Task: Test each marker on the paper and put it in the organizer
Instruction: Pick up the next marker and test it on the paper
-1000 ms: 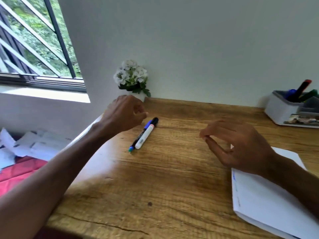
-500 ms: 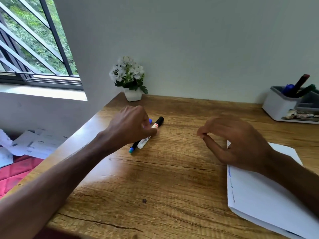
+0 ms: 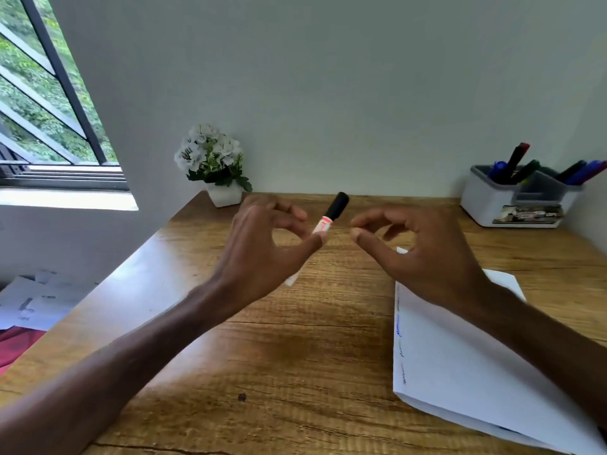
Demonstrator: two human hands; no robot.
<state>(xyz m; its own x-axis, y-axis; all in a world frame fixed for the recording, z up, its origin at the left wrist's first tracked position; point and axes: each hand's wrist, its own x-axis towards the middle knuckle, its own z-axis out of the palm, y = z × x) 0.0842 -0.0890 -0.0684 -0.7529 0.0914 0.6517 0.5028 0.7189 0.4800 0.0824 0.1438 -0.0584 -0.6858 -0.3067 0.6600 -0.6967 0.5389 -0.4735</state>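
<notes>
Nearest to us, the wooden bench (image 3: pixel 295 372) runs across the bottom of the view, with a small dark spot (image 3: pixel 242 396) on its grain. On its right side lies a stack of white paper (image 3: pixel 466 362). Short pen scribbles (image 3: pixel 399 333), some of them blue, run down the paper's left edge.

Both forearms reach in above the bench. We see the left hand (image 3: pixel 262 254) raised over the middle of the bench, pinching a white marker (image 3: pixel 323 223) between thumb and fingers. The marker tilts up and to the right. Its black cap (image 3: pixel 338 205) is on and points toward the wall, and its white tail end shows below the palm.

The right hand (image 3: pixel 427 257) hovers just beside the marker, above the top left corner of the paper. It is narrow, with thumb and forefinger curled toward each other and their tips nearly meeting. It holds nothing and does not touch the marker.

Farther back, at the right rear corner of the bench, stands a white and grey organizer (image 3: pixel 486 205). Several markers (image 3: pixel 515 159) stand tilted in its compartments, well apart from both hands. At the left rear we find a small white pot of white flowers (image 3: pixel 225 195) against the plain wall (image 3: pixel 328 77).

Off the bench to the left, loose papers (image 3: pixel 29 303) lie on a red cloth (image 3: pixel 16 343). Above them, a barred window (image 3: pixel 49 110) shows green foliage.
</notes>
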